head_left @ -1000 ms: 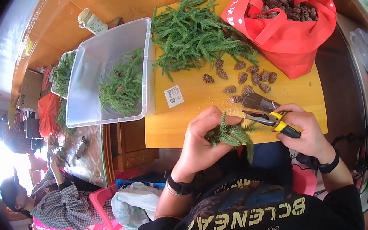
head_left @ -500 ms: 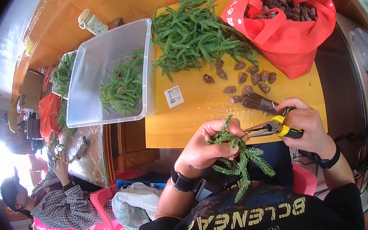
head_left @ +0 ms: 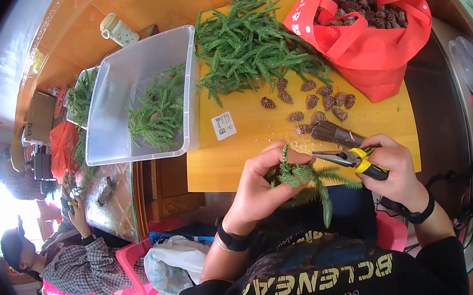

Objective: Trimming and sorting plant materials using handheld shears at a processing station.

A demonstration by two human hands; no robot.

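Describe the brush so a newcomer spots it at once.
Find the yellow tabletop, with the big red bag at its far right corner. Come toward the wearer from the bag, past the loose pine cones, to just beyond the pliers. The brush has straight dark-brown bristles, unlike the scaly cones and yellow-and-black pliers.

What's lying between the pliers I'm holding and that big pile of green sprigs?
In the head view, a brush lies nearest the pliers, then scattered pine cones toward the green pile.
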